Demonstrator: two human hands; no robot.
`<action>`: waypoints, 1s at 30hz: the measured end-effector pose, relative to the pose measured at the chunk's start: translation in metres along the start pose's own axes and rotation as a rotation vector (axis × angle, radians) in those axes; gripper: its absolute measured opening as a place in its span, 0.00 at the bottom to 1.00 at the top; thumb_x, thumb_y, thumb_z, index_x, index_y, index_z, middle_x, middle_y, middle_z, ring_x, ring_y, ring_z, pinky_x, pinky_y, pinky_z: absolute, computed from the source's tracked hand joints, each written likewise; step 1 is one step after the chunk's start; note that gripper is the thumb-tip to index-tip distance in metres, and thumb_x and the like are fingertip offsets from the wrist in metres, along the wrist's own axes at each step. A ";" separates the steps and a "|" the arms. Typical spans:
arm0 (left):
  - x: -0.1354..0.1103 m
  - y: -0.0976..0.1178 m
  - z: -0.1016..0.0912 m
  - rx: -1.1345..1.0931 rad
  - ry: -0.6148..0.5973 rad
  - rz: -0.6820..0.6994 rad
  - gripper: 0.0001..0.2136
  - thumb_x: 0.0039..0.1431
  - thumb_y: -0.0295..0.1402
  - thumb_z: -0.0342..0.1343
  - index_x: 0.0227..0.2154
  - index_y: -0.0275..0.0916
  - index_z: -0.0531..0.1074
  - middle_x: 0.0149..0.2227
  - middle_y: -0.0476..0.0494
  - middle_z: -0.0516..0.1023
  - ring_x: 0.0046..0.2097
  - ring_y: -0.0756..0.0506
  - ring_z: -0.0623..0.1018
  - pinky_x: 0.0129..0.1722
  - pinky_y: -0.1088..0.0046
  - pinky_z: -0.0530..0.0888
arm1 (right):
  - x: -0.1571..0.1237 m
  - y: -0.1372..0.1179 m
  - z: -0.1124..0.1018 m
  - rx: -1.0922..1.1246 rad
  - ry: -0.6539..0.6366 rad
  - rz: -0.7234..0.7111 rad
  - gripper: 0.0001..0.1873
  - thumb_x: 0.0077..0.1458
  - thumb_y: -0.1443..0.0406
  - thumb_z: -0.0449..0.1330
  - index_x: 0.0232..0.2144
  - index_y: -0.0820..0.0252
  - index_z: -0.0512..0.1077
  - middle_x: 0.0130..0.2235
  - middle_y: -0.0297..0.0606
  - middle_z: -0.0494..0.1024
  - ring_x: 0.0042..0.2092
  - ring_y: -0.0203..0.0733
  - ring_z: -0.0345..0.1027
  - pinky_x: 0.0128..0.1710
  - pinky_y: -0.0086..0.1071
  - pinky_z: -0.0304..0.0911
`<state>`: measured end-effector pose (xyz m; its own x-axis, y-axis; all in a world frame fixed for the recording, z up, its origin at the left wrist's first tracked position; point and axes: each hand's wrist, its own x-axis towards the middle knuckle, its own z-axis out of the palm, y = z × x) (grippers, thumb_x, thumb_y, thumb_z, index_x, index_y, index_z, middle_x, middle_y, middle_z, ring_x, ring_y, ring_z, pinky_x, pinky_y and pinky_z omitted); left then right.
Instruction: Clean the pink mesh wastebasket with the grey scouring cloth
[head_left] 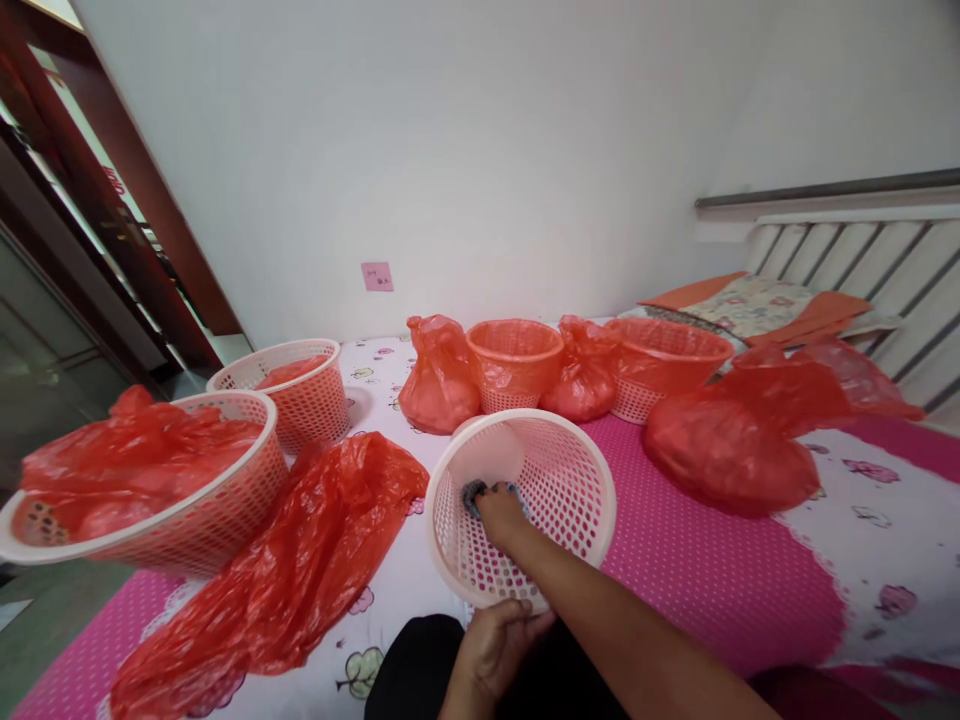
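A pale pink plastic basket [581,480] with perforated walls lies tipped, its mouth facing me. My left hand [491,645] grips its near rim from below, thumb at the edge. My right hand [501,512] reaches inside, closed on a bunched grey-blue cloth [472,497] near the base and lower left wall. Part of the cloth is hidden by my fingers. A loose red plastic bag [300,560] lies flattened to the left of the basket.
Two larger baskets [247,510] holding red bags stand left. Along the wall are tied red bags [439,385] and bag-lined baskets [516,350]. Another full red bag [731,450] sits right, before folded fabric [757,300] and a slatted bed rail [862,260]. Patterned sheet [727,570] lies beneath.
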<state>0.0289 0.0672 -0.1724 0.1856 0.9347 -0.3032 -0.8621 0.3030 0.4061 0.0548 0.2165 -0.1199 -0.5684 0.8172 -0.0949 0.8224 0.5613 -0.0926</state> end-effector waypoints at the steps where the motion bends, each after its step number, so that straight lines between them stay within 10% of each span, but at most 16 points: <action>1: 0.000 0.000 0.000 0.004 0.000 0.005 0.24 0.45 0.16 0.58 0.49 0.28 0.78 0.39 0.35 0.86 0.47 0.35 0.84 0.64 0.50 0.68 | -0.006 -0.001 -0.001 0.006 0.012 -0.008 0.17 0.61 0.74 0.54 0.48 0.61 0.76 0.53 0.51 0.79 0.59 0.59 0.67 0.51 0.46 0.65; 11: -0.002 0.003 -0.002 0.021 -0.039 0.054 0.13 0.44 0.14 0.57 0.32 0.30 0.80 0.33 0.38 0.86 0.44 0.38 0.84 0.65 0.50 0.68 | -0.055 -0.011 -0.007 0.073 0.037 -0.125 0.20 0.51 0.75 0.60 0.47 0.60 0.76 0.50 0.46 0.80 0.53 0.56 0.68 0.48 0.40 0.63; 22: -0.008 0.014 0.003 0.039 -0.021 0.077 0.23 0.45 0.16 0.61 0.46 0.37 0.79 0.36 0.41 0.86 0.53 0.34 0.82 0.62 0.49 0.70 | -0.101 -0.011 -0.031 0.188 0.001 -0.257 0.15 0.44 0.72 0.63 0.37 0.59 0.78 0.41 0.42 0.81 0.47 0.49 0.70 0.38 0.32 0.59; 30: -0.015 0.020 -0.002 0.155 0.055 0.140 0.25 0.41 0.14 0.69 0.44 0.36 0.78 0.42 0.40 0.86 0.47 0.37 0.85 0.61 0.48 0.73 | -0.124 0.015 -0.040 0.668 0.020 -0.366 0.17 0.36 0.76 0.54 0.28 0.58 0.76 0.35 0.33 0.80 0.41 0.41 0.70 0.41 0.28 0.59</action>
<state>0.0080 0.0588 -0.1616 0.0394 0.9594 -0.2793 -0.7942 0.1997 0.5738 0.1383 0.1284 -0.0701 -0.7965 0.6000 0.0743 0.3897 0.6035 -0.6956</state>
